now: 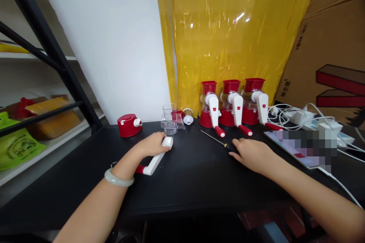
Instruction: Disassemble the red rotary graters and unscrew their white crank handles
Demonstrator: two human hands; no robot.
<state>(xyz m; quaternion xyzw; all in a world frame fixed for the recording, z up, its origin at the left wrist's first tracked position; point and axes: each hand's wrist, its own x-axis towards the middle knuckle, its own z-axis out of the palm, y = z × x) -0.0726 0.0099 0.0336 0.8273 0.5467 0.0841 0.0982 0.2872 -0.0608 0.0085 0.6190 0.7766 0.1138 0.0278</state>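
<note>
My left hand (154,144) is closed around the white round end of a crank handle (155,164), whose red grip lies partly hidden under my wrist. On the right, my right hand (251,155) has its fingers closed on the dark handle of a screwdriver (213,138), its thin shaft pointing left and away along the black table. Behind my left hand are a red base (129,125) with a white knob, a clear plastic housing (170,121) and a drum grater (188,116).
Three assembled red and white rotary graters (232,102) stand in a row at the back right. A tablet (285,148) with a cable lies right of them, near tangled white chargers (302,115). A black metal frame (54,53) rises on the left; a cardboard box (333,45) leans behind.
</note>
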